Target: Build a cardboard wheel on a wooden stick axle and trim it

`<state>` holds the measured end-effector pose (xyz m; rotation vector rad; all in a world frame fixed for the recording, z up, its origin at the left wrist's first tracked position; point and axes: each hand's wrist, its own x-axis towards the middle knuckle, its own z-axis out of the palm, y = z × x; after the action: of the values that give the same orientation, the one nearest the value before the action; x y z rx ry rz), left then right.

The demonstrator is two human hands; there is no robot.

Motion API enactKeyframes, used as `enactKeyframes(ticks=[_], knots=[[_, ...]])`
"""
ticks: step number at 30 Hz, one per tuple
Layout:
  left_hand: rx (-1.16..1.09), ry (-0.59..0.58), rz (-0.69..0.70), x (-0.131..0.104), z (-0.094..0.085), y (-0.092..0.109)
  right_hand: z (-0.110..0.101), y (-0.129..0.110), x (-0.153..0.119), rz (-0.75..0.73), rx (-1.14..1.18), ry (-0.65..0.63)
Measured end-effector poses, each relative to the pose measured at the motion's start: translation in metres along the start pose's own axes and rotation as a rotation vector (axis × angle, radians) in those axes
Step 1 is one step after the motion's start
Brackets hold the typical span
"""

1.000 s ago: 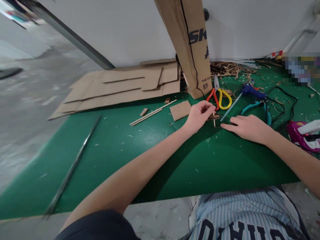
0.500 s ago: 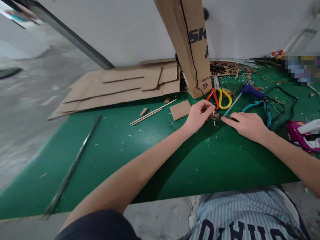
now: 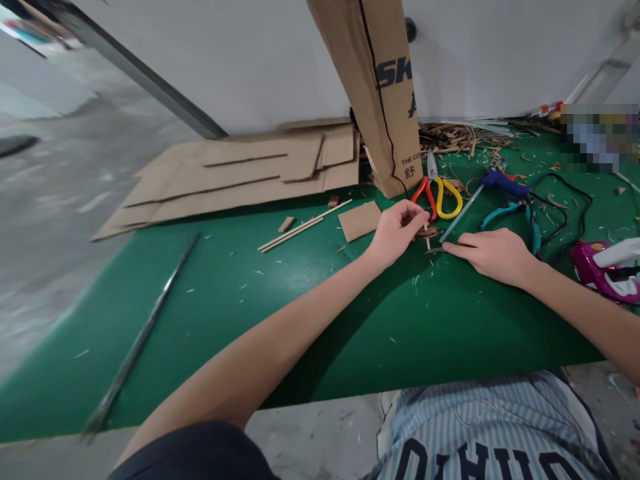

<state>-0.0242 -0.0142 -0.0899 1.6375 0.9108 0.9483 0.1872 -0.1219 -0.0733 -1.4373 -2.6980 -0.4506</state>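
Note:
My left hand [image 3: 397, 230] is closed in a pinch on a thin wooden stick [image 3: 427, 244], whose lower end sticks out below the fingers. A small brown rounded piece [image 3: 428, 232] sits around or behind the stick; I cannot tell which. My right hand [image 3: 493, 255] is closed on a small, thin grey blade-like piece [image 3: 435, 251], which reaches to the stick's lower end. Just beyond the hands lie scissors [image 3: 450, 200] with one red and one yellow handle. A blue glue gun [image 3: 505, 183] with a long translucent glue stick [image 3: 463, 212] points toward my right fingertips.
Teal-handled pliers [image 3: 536, 230] and a magenta-and-white device [image 3: 605, 270] lie right. A tall cardboard piece [image 3: 395, 127] stands behind. Left are flat cardboard sheets [image 3: 240, 177], a cardboard square [image 3: 360, 221], thin sticks [image 3: 305, 227] and a dark wire bundle [image 3: 145, 333]. Scraps litter the green table [image 3: 320, 320].
My right fingertips have moved slightly down, and the grey blade-like piece now shows against the stick's lower end. My left hand keeps its pinch in nearly the same place.

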Motion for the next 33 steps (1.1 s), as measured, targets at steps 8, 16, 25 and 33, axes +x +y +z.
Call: enactKeyframes(ticks=[8, 16, 25, 33], knots=[[0.007, -0.014, 0.010, 0.0001, -0.0006, 0.0002, -0.0005, -0.0056, -0.0025, 0.072, -0.087, 0.023], [0.007, -0.008, 0.015, 0.0004, 0.0002, 0.0008, 0.0000, 0.0018, -0.0019, 0.063, 0.035, -0.030], [0.006, -0.008, 0.015, -0.0003, 0.0003, 0.0028, 0.0017, -0.0019, -0.0039, 0.085, -0.031, 0.025], [0.007, -0.003, 0.005, -0.0010, -0.0003, 0.0017, -0.0004, -0.0003, -0.0031, 0.048, 0.009, -0.047]])
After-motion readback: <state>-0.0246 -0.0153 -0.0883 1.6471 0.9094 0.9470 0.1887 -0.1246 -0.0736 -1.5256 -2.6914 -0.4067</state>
